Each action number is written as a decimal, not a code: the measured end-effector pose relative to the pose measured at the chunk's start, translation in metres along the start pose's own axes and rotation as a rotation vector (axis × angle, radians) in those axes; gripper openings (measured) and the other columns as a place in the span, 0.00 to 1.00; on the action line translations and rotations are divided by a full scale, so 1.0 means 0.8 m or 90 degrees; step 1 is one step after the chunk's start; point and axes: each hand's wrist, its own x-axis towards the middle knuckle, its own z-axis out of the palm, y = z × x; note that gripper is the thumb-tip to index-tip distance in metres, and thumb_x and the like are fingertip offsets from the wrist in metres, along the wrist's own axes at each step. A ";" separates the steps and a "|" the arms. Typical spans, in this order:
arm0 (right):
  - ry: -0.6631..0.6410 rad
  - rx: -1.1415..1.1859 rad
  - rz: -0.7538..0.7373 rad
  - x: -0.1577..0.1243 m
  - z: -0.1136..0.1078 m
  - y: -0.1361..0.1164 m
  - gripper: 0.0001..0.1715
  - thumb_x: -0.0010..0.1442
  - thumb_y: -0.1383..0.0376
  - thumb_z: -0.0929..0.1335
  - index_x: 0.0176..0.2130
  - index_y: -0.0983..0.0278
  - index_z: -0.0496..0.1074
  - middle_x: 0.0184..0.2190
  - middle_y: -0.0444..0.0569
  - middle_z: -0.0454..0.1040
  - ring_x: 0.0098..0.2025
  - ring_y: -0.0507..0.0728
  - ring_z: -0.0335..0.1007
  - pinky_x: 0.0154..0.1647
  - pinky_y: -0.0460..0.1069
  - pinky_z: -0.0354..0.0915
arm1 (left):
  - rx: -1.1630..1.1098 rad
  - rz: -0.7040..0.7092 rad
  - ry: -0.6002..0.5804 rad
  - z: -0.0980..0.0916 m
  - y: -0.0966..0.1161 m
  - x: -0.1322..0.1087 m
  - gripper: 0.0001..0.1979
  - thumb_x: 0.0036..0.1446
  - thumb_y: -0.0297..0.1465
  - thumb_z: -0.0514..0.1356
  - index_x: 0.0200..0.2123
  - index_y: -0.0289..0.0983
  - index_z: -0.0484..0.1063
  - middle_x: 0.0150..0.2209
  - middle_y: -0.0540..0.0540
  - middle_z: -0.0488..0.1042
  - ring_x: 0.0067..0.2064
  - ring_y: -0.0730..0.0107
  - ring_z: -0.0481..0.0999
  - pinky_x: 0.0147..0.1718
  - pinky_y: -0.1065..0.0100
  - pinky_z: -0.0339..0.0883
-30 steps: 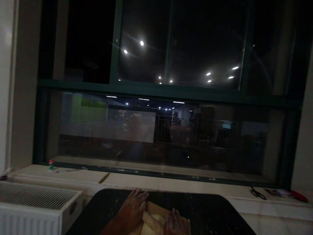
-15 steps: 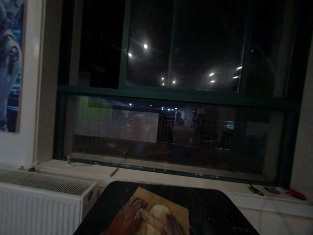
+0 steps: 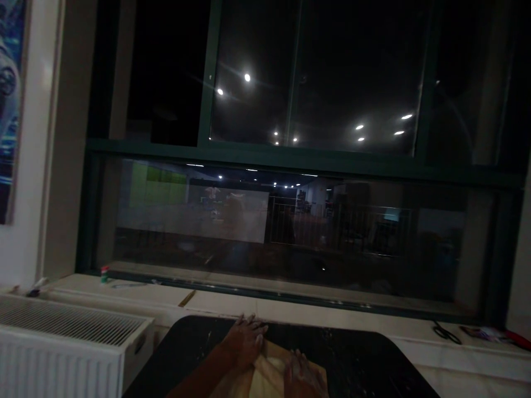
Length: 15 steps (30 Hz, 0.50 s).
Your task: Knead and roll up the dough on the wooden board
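Note:
A pale rolling pin (image 3: 269, 371) lies across flattened dough (image 3: 262, 388) on a wooden board (image 3: 275, 350). My left hand (image 3: 246, 341) rests over the pin's left end, its floury fingers stretched forward past the board's far edge. Over the right end lies my right hand (image 3: 301, 373), fingers extended and dusted with flour. Both palms appear to press on the pin rather than wrap round it; their undersides are hidden. The near part of the dough falls below the picture.
The board sits on a black table (image 3: 352, 354) with rounded corners, against a windowsill (image 3: 232, 302). Scissors (image 3: 446, 333) and a red item (image 3: 518, 339) lie on the sill at right, a small green-and-red container (image 3: 104, 275) at left. A white radiator (image 3: 62, 354) stands to the left.
Both hands have moved forward over the board, with the rolling pin between them; the left fingers now reach beyond the board. The camera view has shifted slightly.

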 end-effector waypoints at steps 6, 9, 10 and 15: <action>-0.020 -0.017 0.022 0.004 0.043 0.001 0.29 0.61 0.72 0.59 0.49 0.59 0.83 0.48 0.58 0.83 0.49 0.68 0.82 0.43 0.62 0.78 | -0.034 0.019 -0.054 0.019 -0.018 0.042 0.23 0.70 0.33 0.54 0.65 0.51 0.70 0.67 0.46 0.72 0.68 0.49 0.68 0.64 0.37 0.63; -0.014 -0.035 0.017 0.002 0.031 0.001 0.27 0.64 0.68 0.60 0.51 0.61 0.82 0.52 0.59 0.81 0.52 0.68 0.81 0.46 0.61 0.77 | -0.042 0.013 -0.038 0.013 -0.013 0.029 0.26 0.68 0.31 0.53 0.68 0.49 0.66 0.69 0.44 0.68 0.71 0.48 0.64 0.66 0.33 0.58; -0.014 -0.037 0.016 0.002 0.023 0.000 0.26 0.65 0.67 0.60 0.52 0.60 0.82 0.54 0.59 0.80 0.53 0.68 0.80 0.47 0.61 0.76 | -0.045 0.011 -0.033 0.008 -0.011 0.020 0.28 0.67 0.30 0.53 0.69 0.49 0.65 0.69 0.45 0.67 0.71 0.48 0.63 0.67 0.32 0.56; -0.002 0.022 0.030 -0.003 -0.018 -0.008 0.22 0.68 0.66 0.61 0.49 0.60 0.83 0.53 0.58 0.81 0.54 0.68 0.80 0.49 0.62 0.74 | -0.048 -0.011 0.005 -0.025 0.007 -0.030 0.26 0.67 0.30 0.54 0.67 0.44 0.68 0.68 0.45 0.69 0.71 0.49 0.64 0.68 0.38 0.59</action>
